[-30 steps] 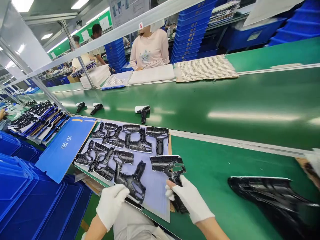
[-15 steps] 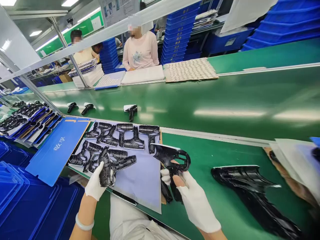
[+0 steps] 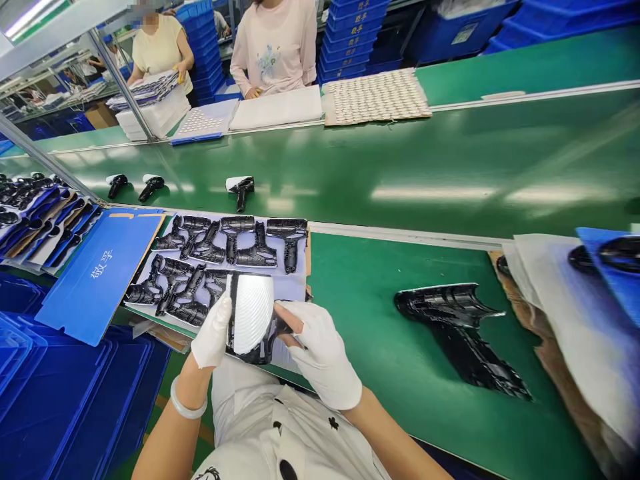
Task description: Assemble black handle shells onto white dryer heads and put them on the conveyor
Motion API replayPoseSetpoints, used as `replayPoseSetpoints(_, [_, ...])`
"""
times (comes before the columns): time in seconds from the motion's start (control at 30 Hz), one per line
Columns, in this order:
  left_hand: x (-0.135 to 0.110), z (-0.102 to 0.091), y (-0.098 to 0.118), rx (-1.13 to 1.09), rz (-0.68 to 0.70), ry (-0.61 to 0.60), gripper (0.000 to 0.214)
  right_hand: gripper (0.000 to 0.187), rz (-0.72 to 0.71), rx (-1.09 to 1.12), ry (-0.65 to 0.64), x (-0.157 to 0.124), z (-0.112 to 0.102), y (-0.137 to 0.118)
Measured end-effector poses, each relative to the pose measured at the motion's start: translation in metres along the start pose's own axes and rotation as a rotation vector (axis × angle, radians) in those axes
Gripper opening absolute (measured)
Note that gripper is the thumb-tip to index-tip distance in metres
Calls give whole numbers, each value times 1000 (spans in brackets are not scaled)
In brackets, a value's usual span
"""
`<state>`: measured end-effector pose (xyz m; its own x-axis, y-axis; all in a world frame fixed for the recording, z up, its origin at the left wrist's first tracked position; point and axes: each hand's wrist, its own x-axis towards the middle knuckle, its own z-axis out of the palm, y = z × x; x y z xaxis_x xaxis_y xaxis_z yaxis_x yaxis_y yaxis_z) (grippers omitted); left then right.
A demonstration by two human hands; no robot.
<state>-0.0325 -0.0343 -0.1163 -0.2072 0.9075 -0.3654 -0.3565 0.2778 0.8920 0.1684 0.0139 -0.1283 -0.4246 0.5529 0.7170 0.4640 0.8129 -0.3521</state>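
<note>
My left hand (image 3: 213, 331) and my right hand (image 3: 320, 353), both in white gloves, grip a glossy black plastic shell (image 3: 260, 355) between them, low over a lavender sheet (image 3: 295, 290). A white ribbed curved piece (image 3: 251, 313) faces up on that shell, and my left fingers press its edge. Several more black pistol-shaped shells (image 3: 235, 247) lie in rows on the sheet, close to my hands. To my right, a larger glossy black shell (image 3: 460, 333) rests on the green belt, apart from my right hand.
A blue board (image 3: 100, 277) lies left of the sheet, above blue crates (image 3: 65, 400). Beyond the belt stand several finished black pieces (image 3: 240, 190) and two co-workers (image 3: 273, 47). A white-and-blue stack (image 3: 575, 320) sits at the right edge.
My hands have come together, and the two pieces held apart earlier now sit as one between them, showing white ribbing. The view has tilted down, bringing the stack at right into sight.
</note>
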Motion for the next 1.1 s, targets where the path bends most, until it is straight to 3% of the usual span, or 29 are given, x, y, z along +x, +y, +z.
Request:
replayPoseSetpoints(0.27, [-5, 18, 10, 32, 9, -131, 74, 54, 30, 9, 6, -13, 10, 4])
replayPoseSetpoints(0.5, [-16, 23, 18, 69, -23, -82, 73, 54, 29, 50, -33, -15, 13, 4])
replayPoseSetpoints(0.7, [-16, 32, 30, 156, 28, -241, 81, 58, 4, -24, -118, -11, 20, -1])
replayPoseSetpoints(0.9, [-18, 31, 29, 183, 36, -207, 66, 74, 59, -196, 65, -9, 34, -6])
replayPoseSetpoints(1.1, [-10, 28, 45, 202, -82, -139, 76, 57, -82, -246, 86, 7, 26, -5])
